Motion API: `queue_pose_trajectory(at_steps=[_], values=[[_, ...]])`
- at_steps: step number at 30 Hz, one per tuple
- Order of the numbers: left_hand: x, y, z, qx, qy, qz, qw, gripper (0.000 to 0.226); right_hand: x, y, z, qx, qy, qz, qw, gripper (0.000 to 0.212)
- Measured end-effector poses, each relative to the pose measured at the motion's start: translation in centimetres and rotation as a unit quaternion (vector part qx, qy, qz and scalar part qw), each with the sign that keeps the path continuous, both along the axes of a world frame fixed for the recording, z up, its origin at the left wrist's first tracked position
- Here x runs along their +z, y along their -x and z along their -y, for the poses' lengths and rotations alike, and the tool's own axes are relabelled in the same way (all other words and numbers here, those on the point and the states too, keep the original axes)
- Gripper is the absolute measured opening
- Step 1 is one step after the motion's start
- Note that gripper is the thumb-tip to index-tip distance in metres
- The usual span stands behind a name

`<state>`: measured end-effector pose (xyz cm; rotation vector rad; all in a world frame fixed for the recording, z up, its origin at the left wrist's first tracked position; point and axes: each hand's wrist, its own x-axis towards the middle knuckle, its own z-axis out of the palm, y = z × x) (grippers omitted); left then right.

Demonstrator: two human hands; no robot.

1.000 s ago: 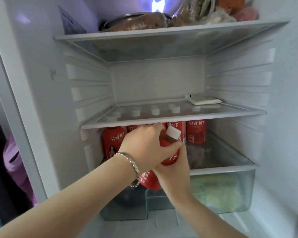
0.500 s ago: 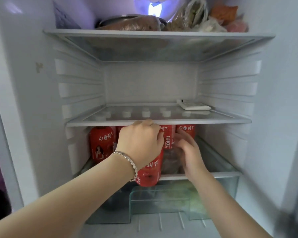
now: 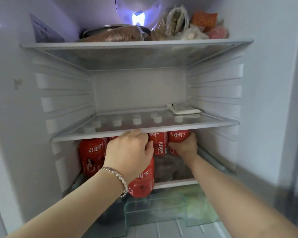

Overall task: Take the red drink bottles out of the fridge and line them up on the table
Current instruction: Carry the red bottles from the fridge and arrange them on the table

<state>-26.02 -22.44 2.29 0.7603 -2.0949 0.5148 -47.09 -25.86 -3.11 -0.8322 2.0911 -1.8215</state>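
Left hand (image 3: 129, 152) grips front bottle (image 3: 142, 183); right hand (image 3: 185, 147) seemingly clasps rear bottle (image 3: 178, 136); middle bottle (image 3: 159, 143) reads "JUICE".

Home kitchen: stocked fridge (image 3: 144, 93) with leftovers (image 3: 113, 36)

The front bottle (image 3: 142, 182) is red with white characters; the rightmost bottle (image 3: 178, 137) and the JUICE bottle (image 3: 159, 143) show the same red ground and white lettering, with white caps (image 3: 137, 120) above. The fridge walls (image 3: 138, 90) are white, tinged violet-blue near the lamp (image 3: 138, 18). The bracelet (image 3: 118, 176) is silver; the drawer (image 3: 201, 208) is clear, green within.
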Motion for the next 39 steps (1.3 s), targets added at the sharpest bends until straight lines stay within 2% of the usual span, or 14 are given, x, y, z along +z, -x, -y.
queue_pose_trajectory(at_steps=[3,8,11,13,19,22,25,28,31,33,37,39], values=[[0.0,-0.2,-0.1,-0.006,-0.011,0.001,1.0,0.036,-0.4,-2.6,-2.1,-0.043,-0.021,-0.014,0.999,0.09],[0.1,0.0,-0.8,0.007,-0.029,0.003,1.0,0.04,-1.9,-5.7,-7.3,-0.083,0.049,-0.009,0.995,0.086],[0.2,0.5,-1.0,0.042,-0.047,0.019,0.998,0.039,-2.6,-6.4,-9.2,-0.062,0.09,-0.032,0.993,0.077],[0.4,0.6,-1.0,0.047,-0.05,0.031,0.997,0.042,-2.7,-6.8,-9.9,-0.04,0.107,-0.052,0.992,0.08],[0.5,0.1,-0.8,0.017,-0.056,0.053,0.997,0.067,-2.8,-7.4,-10.8,0.031,0.16,-0.052,0.985,0.077],[0.6,-0.8,-0.8,-0.043,-0.057,0.075,0.995,0.064,-3.1,-8.3,-11.5,0.061,0.166,-0.105,0.979,0.071],[0.6,-2.0,-1.6,-0.111,-0.044,0.093,0.988,0.074,-3.1,-9.0,-12.3,0.092,0.146,-0.198,0.965,0.07],[0.7,-3.0,-3.0,-0.083,-0.113,0.128,0.982,0.089,-2.1,-9.7,-12.7,0.147,0.119,-0.256,0.948,0.075],[0.6,-4.0,-3.0,-0.083,-0.146,0.123,0.978,0.08,-1.2,-10.3,-13.0,0.202,0.078,-0.295,0.931,0.082],[0.4,-4.7,-2.8,-0.096,-0.178,0.108,0.973,0.067,-1.2,-10.5,-12.9,0.247,0.044,-0.296,0.921,0.079],[-0.7,-5.5,-2.0,-0.057,-0.225,0.135,0.963,0.048,-1.3,-11.2,-12.9,0.376,-0.017,-0.237,0.896,0.073],[-0.9,-5.6,-1.7,-0.034,-0.231,0.144,0.962,0.046,-1.0,-10.8,-12.1,0.405,0.02,-0.169,0.898,0.072]])
